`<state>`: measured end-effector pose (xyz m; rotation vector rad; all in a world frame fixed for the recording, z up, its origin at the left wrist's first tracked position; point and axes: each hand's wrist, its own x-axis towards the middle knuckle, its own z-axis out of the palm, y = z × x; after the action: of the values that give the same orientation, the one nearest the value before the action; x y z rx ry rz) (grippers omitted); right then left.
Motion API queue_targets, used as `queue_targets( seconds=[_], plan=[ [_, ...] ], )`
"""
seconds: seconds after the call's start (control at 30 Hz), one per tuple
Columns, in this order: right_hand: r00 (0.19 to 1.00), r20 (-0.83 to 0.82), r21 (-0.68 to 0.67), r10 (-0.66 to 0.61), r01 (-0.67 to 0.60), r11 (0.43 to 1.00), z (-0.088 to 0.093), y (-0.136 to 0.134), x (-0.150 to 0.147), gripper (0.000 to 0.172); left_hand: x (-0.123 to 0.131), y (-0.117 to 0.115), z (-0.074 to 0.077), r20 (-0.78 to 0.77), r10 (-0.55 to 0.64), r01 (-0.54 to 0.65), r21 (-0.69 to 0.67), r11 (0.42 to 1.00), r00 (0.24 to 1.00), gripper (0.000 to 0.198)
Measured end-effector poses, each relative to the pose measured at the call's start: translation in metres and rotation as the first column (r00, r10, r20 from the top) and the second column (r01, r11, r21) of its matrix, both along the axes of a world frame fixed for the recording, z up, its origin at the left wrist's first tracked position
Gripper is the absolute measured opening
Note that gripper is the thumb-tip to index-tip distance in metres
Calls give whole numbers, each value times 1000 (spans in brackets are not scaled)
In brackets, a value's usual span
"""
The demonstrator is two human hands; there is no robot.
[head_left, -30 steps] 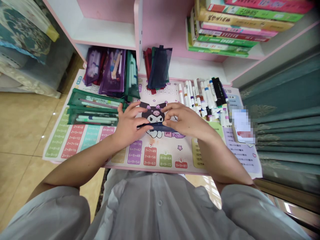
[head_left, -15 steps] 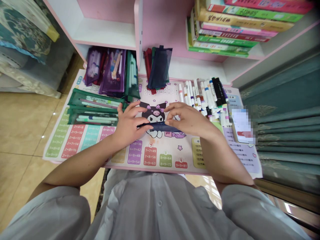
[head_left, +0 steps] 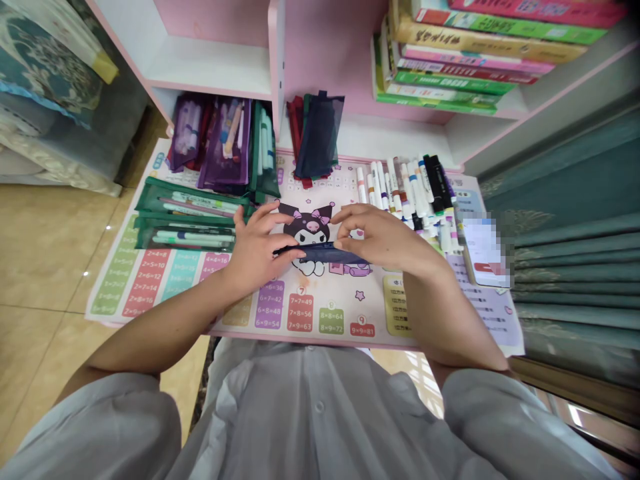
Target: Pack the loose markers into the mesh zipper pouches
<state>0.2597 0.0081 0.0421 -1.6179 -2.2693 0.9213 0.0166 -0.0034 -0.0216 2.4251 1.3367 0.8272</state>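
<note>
A flat dark navy mesh pouch (head_left: 325,253) lies across the printed desk mat (head_left: 320,313), held between both hands. My left hand (head_left: 260,250) pinches its left end, with the thumb along the top edge. My right hand (head_left: 375,240) grips the right end between thumb and fingers. The pouch's zip is not clearly visible. Behind my left hand lie green zip pouches with pens inside (head_left: 187,223). Loose markers (head_left: 405,193) stand in a crowded bunch just beyond my right hand.
Purple pouches (head_left: 210,143) and upright dark mesh pouches (head_left: 317,137) lean against the pink shelf unit (head_left: 210,63). Stacked books (head_left: 460,57) fill the upper right shelf. A pixelated card or phone (head_left: 485,250) rests on the mat's right side, beside a green curtain (head_left: 575,280).
My right hand has slid a little to the right along the pouch, and the pouch now looks stretched longer between my hands. My left hand has barely moved.
</note>
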Motion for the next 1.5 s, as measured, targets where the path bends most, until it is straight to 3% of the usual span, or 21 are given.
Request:
queue_targets(
  seconds=[1.5],
  plan=[
    [996, 90, -11, 8, -7, 1000, 4, 10, 19, 15, -5, 3, -1, -13, 21, -21, 15, 1000, 1000, 20]
  ],
)
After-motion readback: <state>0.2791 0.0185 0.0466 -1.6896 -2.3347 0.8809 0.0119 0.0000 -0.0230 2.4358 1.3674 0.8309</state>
